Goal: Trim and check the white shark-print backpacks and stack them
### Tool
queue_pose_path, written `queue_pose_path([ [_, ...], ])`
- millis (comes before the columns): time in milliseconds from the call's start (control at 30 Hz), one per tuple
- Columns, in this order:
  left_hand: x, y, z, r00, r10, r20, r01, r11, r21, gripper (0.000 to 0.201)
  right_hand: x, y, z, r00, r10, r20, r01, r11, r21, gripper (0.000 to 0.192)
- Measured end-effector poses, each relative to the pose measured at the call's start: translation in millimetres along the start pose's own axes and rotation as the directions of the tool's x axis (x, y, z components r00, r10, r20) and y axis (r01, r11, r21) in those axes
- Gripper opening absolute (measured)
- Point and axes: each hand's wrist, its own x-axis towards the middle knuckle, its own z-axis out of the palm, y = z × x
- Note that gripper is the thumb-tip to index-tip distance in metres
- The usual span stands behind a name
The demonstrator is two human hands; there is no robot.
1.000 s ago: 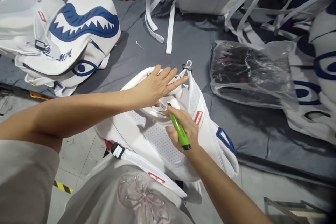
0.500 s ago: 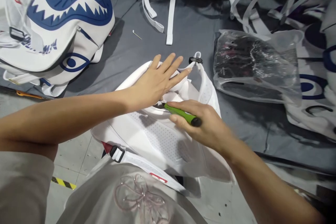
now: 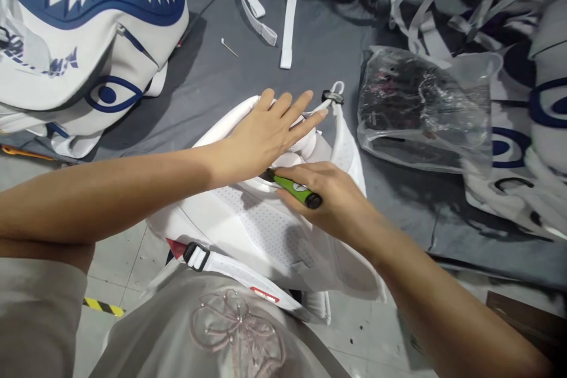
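Pressing my left hand (image 3: 266, 133) flat, fingers spread and gripping nothing, I hold down the top of the white backpack (image 3: 261, 230) that lies back-side up at the edge of the grey-covered table (image 3: 310, 41), partly over my lap. My right hand (image 3: 332, 201) is clenched around a green lighter (image 3: 293, 188), its dark tip pointing under my left palm at the white padded handle area of the backpack; whether the tip touches the fabric I cannot tell. A strap with a black buckle (image 3: 195, 255) runs along the backpack's near edge, against my shirt. At the backpack's far corner, just past my left fingertips, sits a small black ring (image 3: 332, 96) on a white loop. Left of the backpack and beyond it lies another white bag with a blue shark-mouth print (image 3: 88, 23). Right of the backpack, near but apart, rests a clear plastic bag (image 3: 425, 112) with dark contents. Beyond the backpack, loose white straps (image 3: 287, 18) trail across the table, and a small pin-like thing (image 3: 229, 47) lies near them.
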Motion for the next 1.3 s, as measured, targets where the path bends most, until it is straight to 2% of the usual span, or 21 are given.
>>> queue_pose_path([
  [67, -1.0, 0.0, -0.7, 1.000, -0.001, -0.008, 0.001, 1.000, 0.002, 0.099, 1.0, -2.3, -1.7, 1.000, -0.028, -0.006, 0.028, 1.000, -0.011, 0.020],
  [433, -4.3, -0.3, -5.2, 1.000, 0.012, -0.015, -0.012, 0.999, -0.035, 0.097, 0.6, -6.4, -5.8, 0.999, 0.008, 0.034, -0.006, 0.998, -0.055, 0.017],
  [1000, -1.8, -0.7, -3.9, 1.000, 0.018, -0.005, -0.018, 0.997, -0.078, 0.092, 1.2, -9.7, -4.9, 1.000, -0.005, -0.004, 0.005, 0.997, -0.072, 0.015],
  [1133, -2.2, -2.1, -2.7, 1.000, 0.022, -0.015, -0.023, 0.999, -0.049, 0.091, 0.9, -13.1, -4.9, 0.998, 0.056, 0.038, -0.051, 0.993, -0.109, 0.014],
  [1300, -4.2, -1.7, -4.4, 1.000, 0.019, -0.004, -0.019, 0.999, -0.044, 0.094, -0.1, -16.6, -0.8, 0.994, 0.106, 0.016, -0.102, 0.985, -0.136, 0.016],
])
